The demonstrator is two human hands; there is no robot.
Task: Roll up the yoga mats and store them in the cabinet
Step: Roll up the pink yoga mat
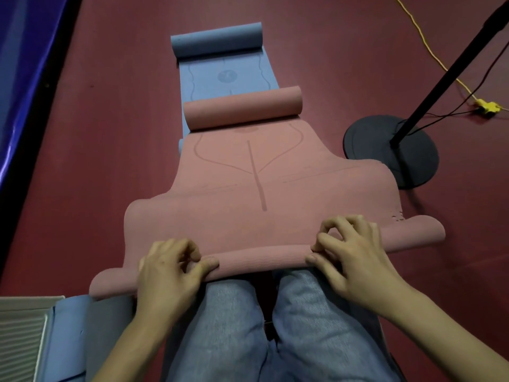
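A pink yoga mat lies stretched away from me on the red floor, its far end curled into a loose roll. Its near edge is turned over into a thin roll just above my knees. My left hand grips that thin roll left of centre, thumb and fingers curled round it. My right hand pinches the same roll right of centre. A blue yoga mat lies under the pink one, its far end also curled.
A black round stand base with a slanted pole sits right of the mats. A yellow cable and plug lie at the far right. A blue padded wall runs along the left. Blue and grey mat pieces lie at lower left.
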